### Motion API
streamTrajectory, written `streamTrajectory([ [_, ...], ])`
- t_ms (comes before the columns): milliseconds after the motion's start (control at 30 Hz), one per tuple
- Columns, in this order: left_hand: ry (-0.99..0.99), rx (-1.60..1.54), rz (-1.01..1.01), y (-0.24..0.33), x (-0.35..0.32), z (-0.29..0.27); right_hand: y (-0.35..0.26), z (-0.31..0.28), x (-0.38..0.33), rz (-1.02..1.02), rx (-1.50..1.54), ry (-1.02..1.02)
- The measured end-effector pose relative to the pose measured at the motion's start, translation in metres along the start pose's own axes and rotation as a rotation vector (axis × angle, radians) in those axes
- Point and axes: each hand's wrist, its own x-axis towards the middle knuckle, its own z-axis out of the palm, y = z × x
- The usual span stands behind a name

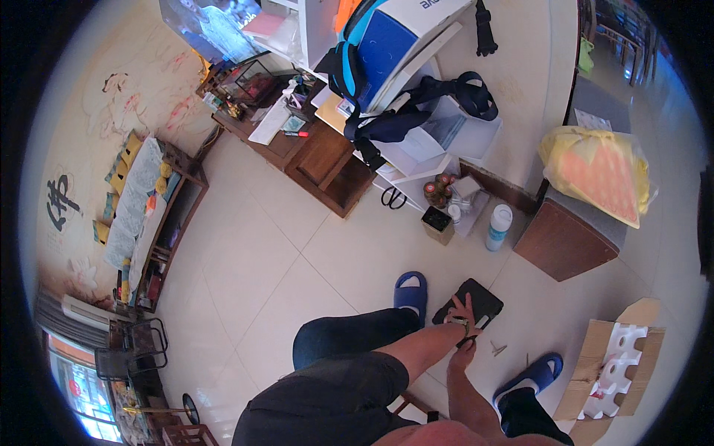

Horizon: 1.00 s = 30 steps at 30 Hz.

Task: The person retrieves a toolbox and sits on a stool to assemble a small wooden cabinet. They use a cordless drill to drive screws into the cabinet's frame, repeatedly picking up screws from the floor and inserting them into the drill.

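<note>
Bright indoors; 1 window [83,390] glares, lower left; edges bend toward black corners.

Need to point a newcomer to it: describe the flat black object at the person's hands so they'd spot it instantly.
On the pale tiled floor, find the two blue slippers. Between them, partly covered by the person's left hand, is a flat, black, roughly rectangular object. Its black colour and squared outline set it apart from the rounded blue slippers.

Single fisheye view, worn on the head, left lens of a pair, aimed down from above, left hand [460,315] and right hand [462,358] shown small, floor [260,297] widely covered, edges bent.
</note>
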Motion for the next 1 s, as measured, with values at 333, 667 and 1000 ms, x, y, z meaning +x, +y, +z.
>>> streamTrajectory([
  [333,-0.033,0.017,-0.002,0.011,0.012,0.010,-0.003,-0.016,0.023,-0.054,-0.115,0.065],
  [667,0.144,-0.025,-0.076,0.025,0.024,0.020,0.049,0.016,0.061,0.035,0.938,-0.108],
  [1000,0.102,-0.020,0.016,0.005,0.046,0.043,-0.038,-0.040,0.024,-0.006,-0.309,0.104],
])
